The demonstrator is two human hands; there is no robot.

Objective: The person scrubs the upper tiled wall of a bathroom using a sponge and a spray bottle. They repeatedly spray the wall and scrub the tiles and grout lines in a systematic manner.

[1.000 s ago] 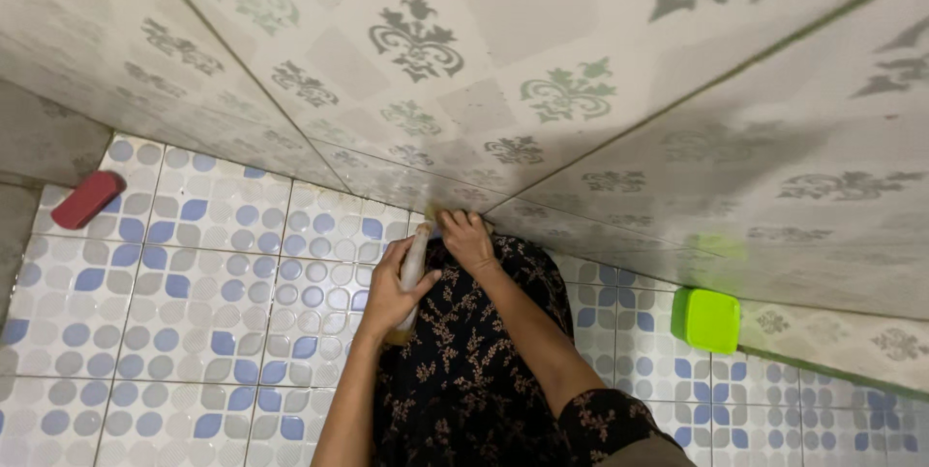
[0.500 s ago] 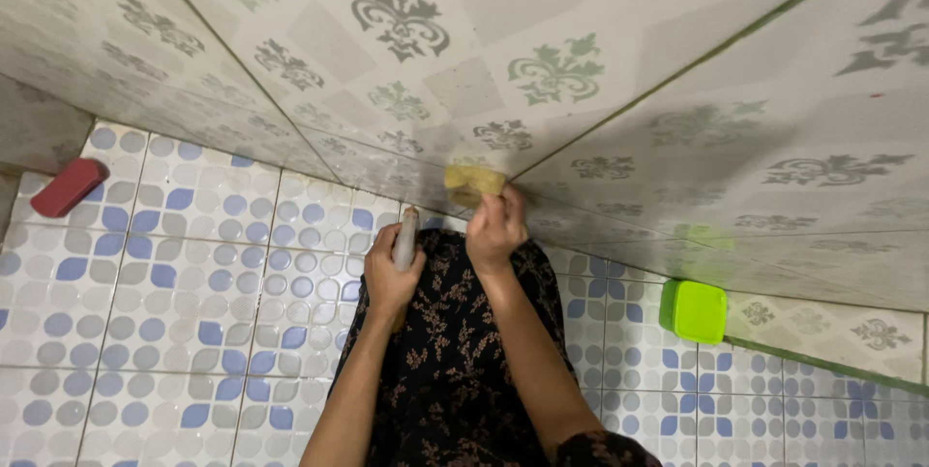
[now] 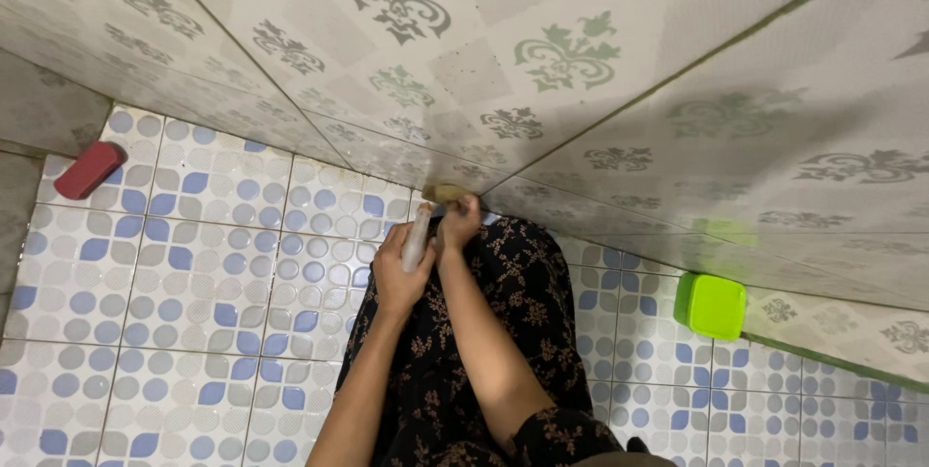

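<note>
My left hand [image 3: 399, 269] grips a pale, slim bottle [image 3: 417, 238] upright over my dark floral skirt [image 3: 484, 331]. Just to its right, my right hand [image 3: 459, 222] presses a yellow sponge [image 3: 444, 194] against the patterned wall tile [image 3: 503, 60], low down where the wall meets the floor. Only the sponge's upper edge shows above my fingers. The two hands are nearly touching.
A red block [image 3: 89, 169] lies on the blue-and-white floor tiles [image 3: 194, 273] at the far left by a grey step. A bright green square tub [image 3: 711, 305] sits on the floor against the wall at the right.
My right hand has brought the sponge down the wall from a higher spot to the base. The left hand with the bottle has stayed close by.
</note>
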